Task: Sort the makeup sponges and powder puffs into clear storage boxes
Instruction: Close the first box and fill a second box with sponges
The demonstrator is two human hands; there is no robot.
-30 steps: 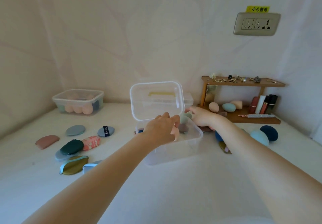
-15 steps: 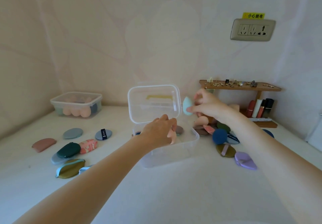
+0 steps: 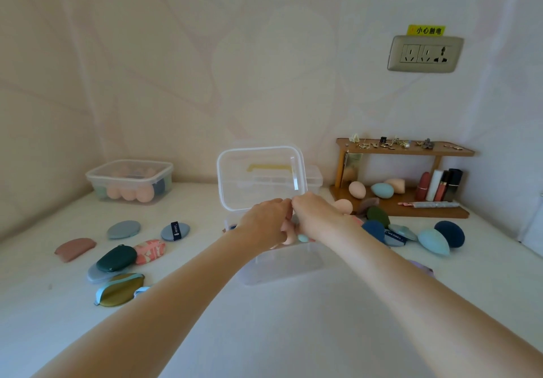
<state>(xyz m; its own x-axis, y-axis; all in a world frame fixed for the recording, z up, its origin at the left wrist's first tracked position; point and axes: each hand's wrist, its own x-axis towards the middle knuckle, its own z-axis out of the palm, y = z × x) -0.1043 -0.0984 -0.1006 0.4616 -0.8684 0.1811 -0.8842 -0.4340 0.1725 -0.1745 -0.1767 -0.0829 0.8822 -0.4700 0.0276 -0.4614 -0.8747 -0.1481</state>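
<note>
A clear storage box [image 3: 282, 269] stands open at the table's middle, its lid [image 3: 261, 177] upright behind. Both hands are over the box, touching each other. My left hand [image 3: 264, 224] curls around a pink sponge [image 3: 288, 235]. My right hand [image 3: 317, 219] holds a light blue sponge [image 3: 302, 238] low inside the box. Flat powder puffs lie to the left, among them a dark green one [image 3: 116, 258] and a pink patterned one [image 3: 150, 251]. More puffs and egg sponges lie to the right, including a teal sponge [image 3: 433, 241] and a navy sponge [image 3: 449, 233].
A second clear box [image 3: 129, 182] with peach sponges, lid on, stands at the back left. A wooden shelf [image 3: 405, 177] at the back right carries jewellery, lipsticks and three sponges. A wall socket [image 3: 424, 53] is above it. Walls close the table at back and sides.
My right hand carried the light blue sponge from beside the lid down into the box and met my left hand. The camera view shifted slightly.
</note>
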